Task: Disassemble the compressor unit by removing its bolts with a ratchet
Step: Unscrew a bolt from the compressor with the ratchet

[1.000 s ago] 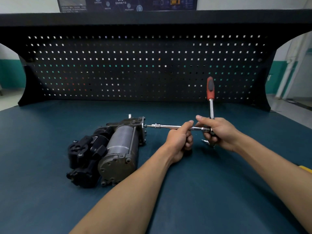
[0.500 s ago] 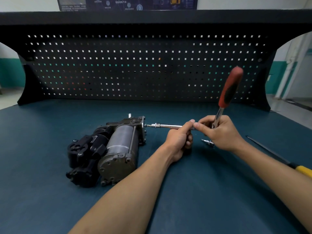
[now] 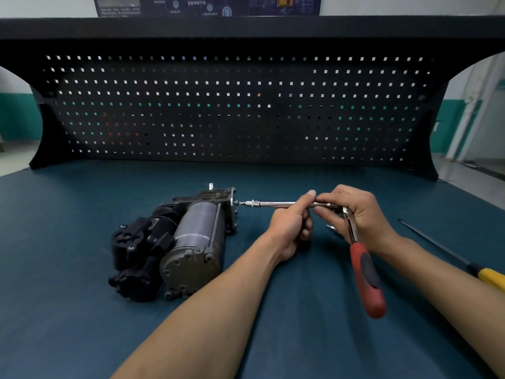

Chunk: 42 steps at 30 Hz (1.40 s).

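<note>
On the blue bench (image 3: 82, 337), left of centre, lies the compressor (image 3: 191, 242). Ratchet (image 3: 366, 277): extension (image 3: 278, 204) reaches the compressor's right end plate, red handle points toward the person. Right hand (image 3: 363, 214) grasps the ratchet head; left hand (image 3: 289, 228) pinches the extension.

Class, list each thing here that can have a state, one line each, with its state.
compressor, lying on the bench, assembled.
extension bar, level, tip at the compressor's end plate.
ratchet, on the bar's end, red handle pointing towards the bench's near edge.
left hand, grips the extension bar.
right hand, holds the ratchet's head.
screwdriver, lying on the bench, untouched.
</note>
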Tool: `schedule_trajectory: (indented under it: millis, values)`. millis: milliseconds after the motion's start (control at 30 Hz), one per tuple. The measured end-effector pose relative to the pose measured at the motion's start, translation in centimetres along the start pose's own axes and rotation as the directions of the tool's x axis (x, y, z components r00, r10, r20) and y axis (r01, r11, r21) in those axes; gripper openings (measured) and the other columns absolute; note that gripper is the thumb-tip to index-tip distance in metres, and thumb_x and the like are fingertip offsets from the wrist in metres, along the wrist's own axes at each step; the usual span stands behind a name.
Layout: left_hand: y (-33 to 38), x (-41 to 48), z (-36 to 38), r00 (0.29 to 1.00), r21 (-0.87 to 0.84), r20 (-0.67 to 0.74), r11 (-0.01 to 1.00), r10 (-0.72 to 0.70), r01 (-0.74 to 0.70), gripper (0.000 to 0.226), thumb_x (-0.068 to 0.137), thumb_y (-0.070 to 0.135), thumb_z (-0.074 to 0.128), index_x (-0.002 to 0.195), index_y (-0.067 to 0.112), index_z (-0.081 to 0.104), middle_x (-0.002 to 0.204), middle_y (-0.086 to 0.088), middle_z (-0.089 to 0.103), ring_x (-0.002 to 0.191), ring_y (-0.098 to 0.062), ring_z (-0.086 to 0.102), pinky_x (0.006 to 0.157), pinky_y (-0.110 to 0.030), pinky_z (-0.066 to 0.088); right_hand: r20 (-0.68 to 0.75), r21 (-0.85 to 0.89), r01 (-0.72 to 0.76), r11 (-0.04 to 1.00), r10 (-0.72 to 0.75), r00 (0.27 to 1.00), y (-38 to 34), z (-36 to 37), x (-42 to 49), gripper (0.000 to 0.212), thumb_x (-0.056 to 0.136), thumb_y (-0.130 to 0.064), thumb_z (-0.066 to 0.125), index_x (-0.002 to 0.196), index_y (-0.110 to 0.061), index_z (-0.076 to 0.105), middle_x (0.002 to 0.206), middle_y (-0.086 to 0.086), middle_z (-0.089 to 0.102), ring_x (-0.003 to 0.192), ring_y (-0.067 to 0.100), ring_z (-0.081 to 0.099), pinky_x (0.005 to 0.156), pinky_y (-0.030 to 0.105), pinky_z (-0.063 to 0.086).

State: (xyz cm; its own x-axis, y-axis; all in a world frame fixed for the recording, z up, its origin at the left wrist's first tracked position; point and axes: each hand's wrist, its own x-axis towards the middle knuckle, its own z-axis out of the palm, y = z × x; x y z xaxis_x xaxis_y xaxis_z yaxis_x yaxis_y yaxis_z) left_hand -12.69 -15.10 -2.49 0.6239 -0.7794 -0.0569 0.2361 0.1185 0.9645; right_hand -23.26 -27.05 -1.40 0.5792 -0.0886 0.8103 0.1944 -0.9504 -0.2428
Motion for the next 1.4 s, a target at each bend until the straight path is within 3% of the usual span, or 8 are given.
schedule_trajectory:
  millis: [333, 467, 533, 633, 767, 900, 1200, 1400]
  values:
    - [0.0, 0.0, 0.0, 1.000, -0.005, 0.028, 1.000, -0.012, 0.013, 0.052, 0.093, 0.039, 0.062, 0.049, 0.022, 0.041, 0.047, -0.001, 0.041, 0.042, -0.014, 0.033, 0.042, -0.022, 0.025, 0.059, 0.160, -0.248, 0.956, 0.241, 0.969, -0.4, 0.3, 0.3, 0.013, 0.088, -0.018, 0.075, 0.089, -0.030, 0.078, 0.078, -0.011, 0.075, 0.073, 0.003, 0.068, 0.067, 0.014, 0.048]
    - [-0.1, 0.1, 0.0, 1.000, -0.027, 0.029, 1.000, -0.011, 0.012, 0.053, 0.093, 0.036, 0.062, 0.047, 0.022, 0.040, 0.047, 0.000, 0.039, 0.040, -0.013, 0.031, 0.040, -0.021, 0.023, 0.155, 0.222, -0.402, 0.889, 0.375, 0.914, -1.6, 0.0, 0.8, 0.017, 0.086, -0.047, 0.062, 0.076, -0.040, 0.073, 0.064, -0.020, 0.069, 0.058, -0.004, 0.060, 0.056, 0.012, 0.044]
    - [-0.1, 0.1, 0.0, 0.999, -0.030, 0.036, 0.999, -0.014, 0.015, 0.053, 0.094, 0.035, 0.061, 0.048, 0.022, 0.039, 0.047, 0.001, 0.038, 0.040, -0.012, 0.031, 0.040, -0.021, 0.023, 0.189, 0.227, -0.483, 0.846, 0.448, 0.874, -1.5, 0.1, 1.1, 0.042, 0.087, -0.055, 0.056, 0.062, -0.023, 0.070, 0.050, -0.008, 0.050, 0.045, 0.009, 0.043, 0.045, 0.020, 0.034]
    - [-0.1, 0.1, -0.1, 0.999, -0.038, 0.044, 0.999, -0.017, 0.018, 0.054, 0.095, 0.036, 0.060, 0.048, 0.023, 0.039, 0.047, 0.001, 0.038, 0.040, -0.012, 0.031, 0.040, -0.021, 0.024, 0.213, 0.263, -0.584, 0.768, 0.544, 0.812, -1.3, 0.0, 1.4, 0.068, 0.098, -0.047, 0.056, 0.072, 0.015, 0.055, 0.054, 0.012, 0.038, 0.049, 0.022, 0.033, 0.040, 0.028, 0.028]
    - [-0.1, 0.1, -0.1, 0.998, -0.039, 0.053, 0.999, -0.015, 0.017, 0.053, 0.095, 0.036, 0.060, 0.049, 0.022, 0.039, 0.047, 0.001, 0.038, 0.039, -0.012, 0.031, 0.039, -0.021, 0.024, 0.222, 0.248, -0.629, 0.737, 0.589, 0.777, -1.4, -0.1, 1.5, 0.060, 0.098, -0.049, 0.055, 0.062, -0.002, 0.064, 0.048, 0.005, 0.041, 0.047, 0.019, 0.036, 0.041, 0.026, 0.030]
    - [-0.1, 0.1, -0.1, 0.998, -0.039, 0.057, 0.999, -0.015, 0.017, 0.053, 0.096, 0.035, 0.059, 0.049, 0.022, 0.038, 0.046, 0.001, 0.038, 0.039, -0.011, 0.031, 0.039, -0.021, 0.023, 0.244, 0.249, -0.692, 0.678, 0.648, 0.722, -1.4, -0.1, 1.7, 0.065, 0.096, -0.057, 0.053, 0.081, 0.003, 0.072, 0.049, 0.005, 0.043, 0.049, 0.018, 0.037, 0.043, 0.025, 0.032]
    - [-0.2, 0.1, -0.1, 0.999, -0.054, 0.047, 0.998, -0.017, 0.020, 0.051, 0.096, 0.033, 0.059, 0.051, 0.020, 0.039, 0.047, 0.000, 0.039, 0.037, -0.012, 0.030, 0.040, -0.019, 0.021, 0.440, 0.323, -0.909, 0.264, 0.808, 0.391, -1.8, -0.3, 2.7, 0.059, 0.091, -0.065, 0.056, 0.093, -0.007, 0.066, 0.047, 0.002, 0.041, 0.035, 0.013, 0.028, 0.040, 0.021, 0.019]
    - [-0.1, 0.0, 0.0, 0.999, -0.067, 0.041, 0.997, -0.021, 0.023, 0.051, 0.097, 0.032, 0.059, 0.052, 0.020, 0.038, 0.046, 0.000, 0.038, 0.037, -0.011, 0.029, 0.040, -0.019, 0.020, 0.558, 0.320, -0.940, 0.120, 0.778, 0.289, -1.9, -0.5, 3.0, 0.050, 0.095, -0.061, 0.050, 0.097, -0.011, 0.058, 0.048, 0.000, 0.036, 0.034, 0.011, 0.024, 0.035, 0.020, 0.018]
